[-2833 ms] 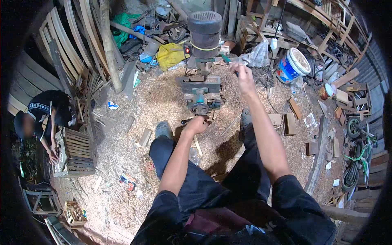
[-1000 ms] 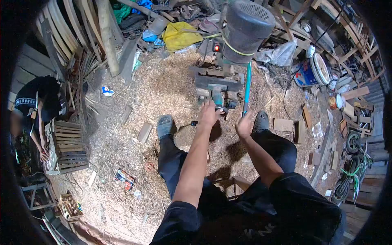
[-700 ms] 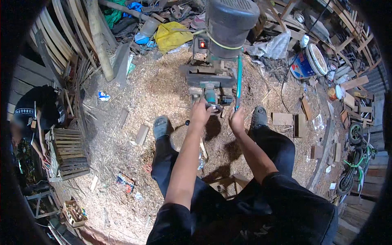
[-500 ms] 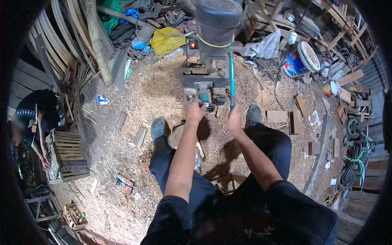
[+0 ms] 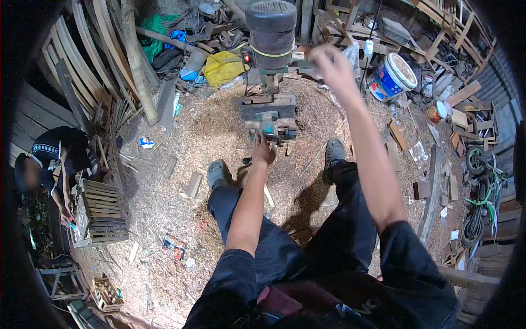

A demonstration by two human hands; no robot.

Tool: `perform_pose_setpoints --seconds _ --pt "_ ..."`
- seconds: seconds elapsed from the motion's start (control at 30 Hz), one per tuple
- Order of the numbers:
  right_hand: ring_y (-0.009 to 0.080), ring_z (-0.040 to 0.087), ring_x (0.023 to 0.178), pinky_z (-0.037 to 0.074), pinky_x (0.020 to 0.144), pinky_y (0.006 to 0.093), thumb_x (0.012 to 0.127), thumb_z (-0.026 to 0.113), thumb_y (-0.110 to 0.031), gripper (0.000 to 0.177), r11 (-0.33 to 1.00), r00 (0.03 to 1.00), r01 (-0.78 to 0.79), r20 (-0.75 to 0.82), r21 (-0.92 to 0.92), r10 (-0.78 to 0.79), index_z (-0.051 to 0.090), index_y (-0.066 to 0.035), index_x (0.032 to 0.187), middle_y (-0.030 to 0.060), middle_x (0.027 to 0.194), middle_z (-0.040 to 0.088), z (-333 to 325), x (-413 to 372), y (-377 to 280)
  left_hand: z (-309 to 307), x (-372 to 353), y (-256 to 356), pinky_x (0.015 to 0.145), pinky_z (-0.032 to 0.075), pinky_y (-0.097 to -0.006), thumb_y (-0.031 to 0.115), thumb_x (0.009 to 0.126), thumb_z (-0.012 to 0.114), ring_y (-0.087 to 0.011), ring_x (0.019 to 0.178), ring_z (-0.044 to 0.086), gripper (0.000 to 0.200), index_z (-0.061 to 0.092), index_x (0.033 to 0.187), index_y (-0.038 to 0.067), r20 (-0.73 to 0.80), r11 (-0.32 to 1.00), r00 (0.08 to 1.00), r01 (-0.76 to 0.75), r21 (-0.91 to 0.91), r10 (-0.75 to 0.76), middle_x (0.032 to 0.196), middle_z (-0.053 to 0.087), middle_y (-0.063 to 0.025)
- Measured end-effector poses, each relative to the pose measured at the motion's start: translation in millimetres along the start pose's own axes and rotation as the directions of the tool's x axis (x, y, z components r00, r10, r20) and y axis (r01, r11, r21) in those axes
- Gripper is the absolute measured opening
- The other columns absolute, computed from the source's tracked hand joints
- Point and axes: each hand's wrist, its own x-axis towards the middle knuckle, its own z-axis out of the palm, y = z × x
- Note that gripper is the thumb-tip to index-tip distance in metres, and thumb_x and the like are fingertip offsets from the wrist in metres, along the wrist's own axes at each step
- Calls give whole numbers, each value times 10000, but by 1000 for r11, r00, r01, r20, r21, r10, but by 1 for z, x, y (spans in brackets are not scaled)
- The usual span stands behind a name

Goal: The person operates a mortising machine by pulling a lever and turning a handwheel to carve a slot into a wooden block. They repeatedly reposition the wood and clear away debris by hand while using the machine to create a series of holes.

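Observation:
In front of me stands a mortising machine [image 5: 269,41] with a dark motor housing and a lit red switch. Below its head is a vise [image 5: 267,113] with a teal body and a round handwheel [image 5: 272,138]. My left hand [image 5: 264,152] is closed on the near side of that handwheel. My right hand [image 5: 333,68] is raised to the right of the motor, its fingers curled and slightly blurred. It appears closed round the end of the machine's lever, which it mostly hides.
Wood shavings cover the floor [image 5: 208,126], with loose offcuts about. A yellow sack [image 5: 223,68] lies behind left; a paint bucket [image 5: 393,77] stands behind right. At far left a person [image 5: 60,151] bends beside a slatted wooden crate [image 5: 101,205]. A small motorbike [image 5: 479,200] is at right.
My right hand has swung up and away with the lever, from low beside the vise to beside the motor. My left hand stays at the handwheel. The view has shifted slightly.

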Motion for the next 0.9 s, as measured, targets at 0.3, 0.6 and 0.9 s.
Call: perform_pose_setpoints --seconds 0.3,0.6,0.9 --pt "192 658 882 527 752 311 914 602 -165 338 983 977 178 -112 -50 -183 586 8 1204 121 1037 666 -12 107 70 -46 -23 7 1057 401 -449 271 853 607 -409 1290 437 756 257 1478 31 73 992 996 61 -113 -53 1435 393 -271" --pt "276 625 733 506 694 404 914 575 -327 394 812 671 -214 522 -543 526 613 -23 1161 144 832 662 49 -130 232 -37 -33 -36 887 524 -464 121 852 538 -388 1067 618 296 603 1095 -35 55 944 962 249 216 -267 1164 600 -268" --pt "433 643 927 505 875 504 894 571 -357 418 881 576 11 723 -473 382 598 -33 1158 259 1006 664 95 -118 187 32 -19 -95 771 569 -417 115 829 572 -338 849 694 161 687 887 19 -71 897 939 342 278 -336 903 695 -205"
